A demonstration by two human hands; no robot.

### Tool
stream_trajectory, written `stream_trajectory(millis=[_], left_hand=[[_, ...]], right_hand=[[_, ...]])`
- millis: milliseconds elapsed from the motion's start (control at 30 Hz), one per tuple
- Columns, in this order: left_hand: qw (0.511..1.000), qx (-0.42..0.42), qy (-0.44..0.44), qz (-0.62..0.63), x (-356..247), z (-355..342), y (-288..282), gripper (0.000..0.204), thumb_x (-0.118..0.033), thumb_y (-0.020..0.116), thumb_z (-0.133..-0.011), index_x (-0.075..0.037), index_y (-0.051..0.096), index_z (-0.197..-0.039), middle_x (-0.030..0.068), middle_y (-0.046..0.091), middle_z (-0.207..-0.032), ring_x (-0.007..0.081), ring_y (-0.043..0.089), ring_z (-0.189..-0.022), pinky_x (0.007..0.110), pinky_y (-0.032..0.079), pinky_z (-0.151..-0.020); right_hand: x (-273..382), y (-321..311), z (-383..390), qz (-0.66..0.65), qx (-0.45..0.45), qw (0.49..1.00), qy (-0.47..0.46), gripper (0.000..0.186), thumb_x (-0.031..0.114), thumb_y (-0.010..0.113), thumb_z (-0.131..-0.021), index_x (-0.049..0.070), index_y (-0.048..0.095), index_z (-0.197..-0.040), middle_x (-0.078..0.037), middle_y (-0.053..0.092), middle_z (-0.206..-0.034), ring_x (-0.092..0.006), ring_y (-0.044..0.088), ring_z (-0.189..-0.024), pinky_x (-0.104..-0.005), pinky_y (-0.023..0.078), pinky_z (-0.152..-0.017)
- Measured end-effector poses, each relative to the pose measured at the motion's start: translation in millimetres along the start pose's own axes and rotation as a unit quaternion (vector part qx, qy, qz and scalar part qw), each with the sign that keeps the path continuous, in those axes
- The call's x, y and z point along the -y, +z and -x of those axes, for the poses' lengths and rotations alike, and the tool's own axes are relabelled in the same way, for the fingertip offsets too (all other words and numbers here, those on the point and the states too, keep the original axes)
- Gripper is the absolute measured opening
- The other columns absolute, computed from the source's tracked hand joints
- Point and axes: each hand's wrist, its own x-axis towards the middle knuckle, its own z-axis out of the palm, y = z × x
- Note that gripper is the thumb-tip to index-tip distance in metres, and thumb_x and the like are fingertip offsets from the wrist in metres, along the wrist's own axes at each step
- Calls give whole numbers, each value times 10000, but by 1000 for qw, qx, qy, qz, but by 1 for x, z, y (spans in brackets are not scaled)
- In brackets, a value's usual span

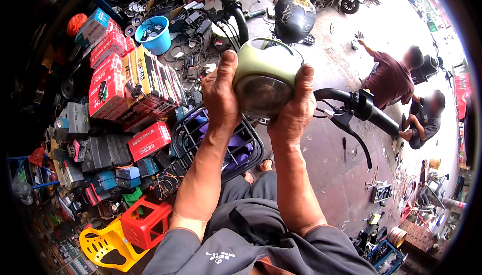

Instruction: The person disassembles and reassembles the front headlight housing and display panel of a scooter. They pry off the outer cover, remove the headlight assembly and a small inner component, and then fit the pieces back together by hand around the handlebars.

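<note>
Between both palms I grip a pale green headlight housing [240, 66] with a round clear lens turned toward me. My left hand [221, 92] is closed against its left side, thumb pointing up. On the opposite side my right hand [296, 104] presses in the same way. Behind and around the headlight is a black handlebar [331, 94], with a grip and a brake lever [354, 134] on the right. Below my left forearm lies a black wire basket [241, 147] with purple cloth inside. A worn black seat [294, 18] shows beyond the headlight.
Red battery boxes [108, 89] are stacked at the left, near a blue bucket [153, 35]. A red stool [145, 220] and a yellow chair [108, 242] stand at the lower left. Two people [394, 77] crouch at the right. A screwdriver [344, 152] lies on the floor.
</note>
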Motion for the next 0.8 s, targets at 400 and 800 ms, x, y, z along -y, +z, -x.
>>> stream_trajectory(millis=[400, 800], left_hand=[[999, 0, -32, -30, -14, -2, 5, 438, -421, 609, -969, 0, 703, -891, 36, 666, -803, 105, 591, -727, 263, 480, -689], [998, -38, -44, 12, 5, -6, -5, 393, -376, 608, -964, -1, 704, -896, 44, 671, -835, 119, 578, -713, 271, 471, -707]], right_hand=[[-17, -12, 13, 61, 31, 996, -59, 546, 519, 615, -938, 6, 604, -1124, -71, 671, -993, -123, 639, -839, -268, 537, -746], [-16, -9, 18, 64, 32, 997, -33, 482, 279, 809, -827, -16, 572, -1126, -80, 652, -1008, -134, 628, -860, -268, 523, -788]])
